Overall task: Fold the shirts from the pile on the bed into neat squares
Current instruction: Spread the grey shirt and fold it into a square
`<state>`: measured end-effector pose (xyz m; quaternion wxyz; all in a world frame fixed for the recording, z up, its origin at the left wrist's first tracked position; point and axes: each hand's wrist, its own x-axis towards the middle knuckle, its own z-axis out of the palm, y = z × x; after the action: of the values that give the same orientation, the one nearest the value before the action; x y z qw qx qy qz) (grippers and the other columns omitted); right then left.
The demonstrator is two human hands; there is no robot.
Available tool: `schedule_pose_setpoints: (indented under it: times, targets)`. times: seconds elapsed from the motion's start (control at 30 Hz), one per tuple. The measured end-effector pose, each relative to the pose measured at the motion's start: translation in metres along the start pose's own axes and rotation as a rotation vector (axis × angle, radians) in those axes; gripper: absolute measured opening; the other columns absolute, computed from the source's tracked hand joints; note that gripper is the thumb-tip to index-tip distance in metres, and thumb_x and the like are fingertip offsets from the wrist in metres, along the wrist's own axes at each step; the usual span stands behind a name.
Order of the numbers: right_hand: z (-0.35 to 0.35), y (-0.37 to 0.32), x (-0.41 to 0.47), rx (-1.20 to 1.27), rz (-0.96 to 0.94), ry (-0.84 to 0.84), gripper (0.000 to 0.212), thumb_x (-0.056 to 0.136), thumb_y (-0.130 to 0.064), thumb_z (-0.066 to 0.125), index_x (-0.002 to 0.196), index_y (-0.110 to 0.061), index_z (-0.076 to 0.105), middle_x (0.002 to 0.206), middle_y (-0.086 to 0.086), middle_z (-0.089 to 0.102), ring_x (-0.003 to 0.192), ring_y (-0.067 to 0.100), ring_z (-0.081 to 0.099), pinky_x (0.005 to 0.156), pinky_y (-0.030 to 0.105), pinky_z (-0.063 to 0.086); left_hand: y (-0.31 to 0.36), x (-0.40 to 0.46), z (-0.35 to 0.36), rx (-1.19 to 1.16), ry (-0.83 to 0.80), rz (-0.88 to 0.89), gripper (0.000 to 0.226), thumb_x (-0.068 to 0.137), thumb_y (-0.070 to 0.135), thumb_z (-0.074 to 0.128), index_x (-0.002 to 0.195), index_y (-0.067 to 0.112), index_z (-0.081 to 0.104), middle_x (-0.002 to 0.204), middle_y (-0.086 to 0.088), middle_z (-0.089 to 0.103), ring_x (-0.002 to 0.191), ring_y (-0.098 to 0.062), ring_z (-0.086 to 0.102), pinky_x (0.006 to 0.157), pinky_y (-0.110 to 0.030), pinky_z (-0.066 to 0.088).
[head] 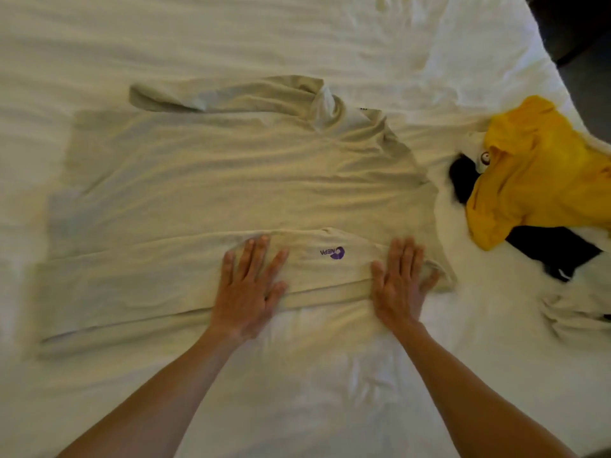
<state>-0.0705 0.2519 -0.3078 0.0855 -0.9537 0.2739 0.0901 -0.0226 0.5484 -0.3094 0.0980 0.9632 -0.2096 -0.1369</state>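
One beige shirt [238, 173] lies spread on the bed [198, 34], only its near edge folded over; both hands, left [249, 289] and right [401, 285], press it flat with fingers spread. The pile [535, 173] at right waits unfolded.

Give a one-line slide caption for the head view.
Both hands, left and right, press flat on a beige shirt's folded edge; yellow shirt waits aside.

We're in a bedroom at home: a bed [231, 34] under a rumpled white sheet fills the view, a dark floor [582, 57] shows past its far right corner, and shirts [535, 180] lie piled at its right edge.
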Motion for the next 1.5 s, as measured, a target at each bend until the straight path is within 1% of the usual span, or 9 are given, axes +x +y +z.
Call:
schedule_pose_setpoints:
  times: [0.1, 0.27, 0.53, 0.83, 0.97, 1.1, 1.23, 1.37, 1.5]
  targets:
    - [-0.012, 0.005, 0.000, 0.043, 0.057, 0.077, 0.075, 0.096, -0.052, 0.015, 0.159, -0.012, 0.009, 0.167, 0.005, -0.003, 0.153, 0.025, -0.007, 0.118, 0.062, -0.006, 0.019, 0.006, -0.005, -0.046, 0.037, -0.044, 0.062, 0.099, 0.053, 0.027, 0.157, 0.038, 0.011, 0.167, -0.002, -0.003, 0.154, -0.025, -0.004, 0.119, -0.055, -0.007]
    - [-0.002, -0.028, -0.017, 0.076, -0.518, -0.030, 0.064, 0.102, -0.045, 0.024, 0.159, -0.022, 0.008, 0.167, -0.002, -0.001, 0.153, 0.017, -0.004, 0.121, 0.051, -0.006, 0.066, 0.030, -0.003, -0.070, 0.034, 0.156, 0.062, 0.101, 0.052, 0.024, 0.157, 0.041, -0.001, 0.167, 0.001, -0.008, 0.153, -0.022, -0.008, 0.120, -0.052, -0.006]
    - [-0.023, 0.033, 0.049, 0.087, -0.049, 0.135, 0.068, 0.099, -0.044, 0.023, 0.155, -0.006, 0.024, 0.165, 0.008, 0.011, 0.152, 0.027, 0.006, 0.118, 0.058, -0.008, -0.087, 0.037, -0.044, 0.008, 0.205, -0.343, 0.063, 0.092, 0.037, 0.034, 0.146, 0.005, 0.044, 0.153, -0.022, 0.038, 0.142, -0.037, 0.034, 0.110, -0.068, 0.019]
    - [-0.080, -0.147, 0.180, 0.340, -0.351, 0.156, 0.050, 0.091, -0.030, 0.033, 0.129, -0.011, 0.060, 0.145, 0.013, 0.052, 0.137, 0.034, 0.044, 0.112, 0.052, 0.026, -0.039, 0.211, -0.130, -0.218, 0.257, -0.039, 0.040, 0.089, 0.025, 0.040, 0.110, 0.009, 0.070, 0.112, -0.010, 0.070, 0.105, -0.032, 0.064, 0.086, -0.039, 0.052]
    - [-0.099, -0.154, 0.246, 0.426, -0.274, 0.106, 0.049, 0.082, -0.015, 0.037, 0.122, -0.005, 0.065, 0.127, 0.018, 0.063, 0.118, 0.040, 0.057, 0.105, 0.049, 0.041, -0.026, 0.270, -0.139, -0.192, 0.176, 0.029, 0.030, 0.093, 0.009, 0.051, 0.120, 0.009, 0.065, 0.122, -0.011, 0.065, 0.115, -0.031, 0.058, 0.092, -0.041, 0.050]
    - [-0.101, -0.138, 0.280, 0.146, -0.158, -0.017, 0.053, 0.091, -0.020, 0.054, 0.142, -0.011, 0.042, 0.144, 0.013, 0.043, 0.134, 0.034, 0.038, 0.109, 0.049, 0.029, -0.033, 0.298, -0.126, -0.048, 0.015, 0.011, 0.041, 0.090, 0.016, 0.055, 0.131, 0.009, 0.056, 0.132, -0.013, 0.055, 0.121, -0.035, 0.052, 0.097, -0.044, 0.046]
    - [-0.104, -0.133, 0.293, 0.093, -0.060, -0.084, 0.034, 0.090, -0.028, 0.059, 0.121, -0.014, 0.059, 0.126, 0.011, 0.057, 0.125, 0.032, 0.045, 0.098, 0.045, 0.034, -0.031, 0.303, -0.131, 0.150, -0.046, -0.039, 0.043, 0.087, 0.030, 0.058, 0.129, 0.021, 0.054, 0.127, -0.005, 0.059, 0.122, -0.029, 0.051, 0.096, -0.045, 0.034]
    - [-0.109, -0.122, 0.268, 0.441, -0.150, 0.133, 0.017, 0.088, -0.021, 0.065, 0.104, -0.020, 0.071, 0.106, 0.006, 0.065, 0.109, 0.031, 0.055, 0.091, 0.045, 0.039, -0.024, 0.276, -0.143, -0.007, 0.216, 0.073, 0.017, 0.078, 0.026, 0.055, 0.086, 0.017, 0.068, 0.084, -0.004, 0.068, 0.083, -0.031, 0.065, 0.080, -0.039, 0.039]
    - [-0.100, -0.094, 0.195, 0.488, -0.338, 0.492, 0.017, 0.079, -0.021, 0.074, 0.095, -0.026, 0.070, 0.095, -0.007, 0.065, 0.096, 0.023, 0.054, 0.080, 0.040, 0.038, -0.014, 0.206, -0.129, -0.048, 0.403, 0.255, 0.018, 0.074, 0.020, 0.059, 0.087, 0.014, 0.069, 0.080, -0.003, 0.064, 0.074, -0.027, 0.062, 0.058, -0.035, 0.049]
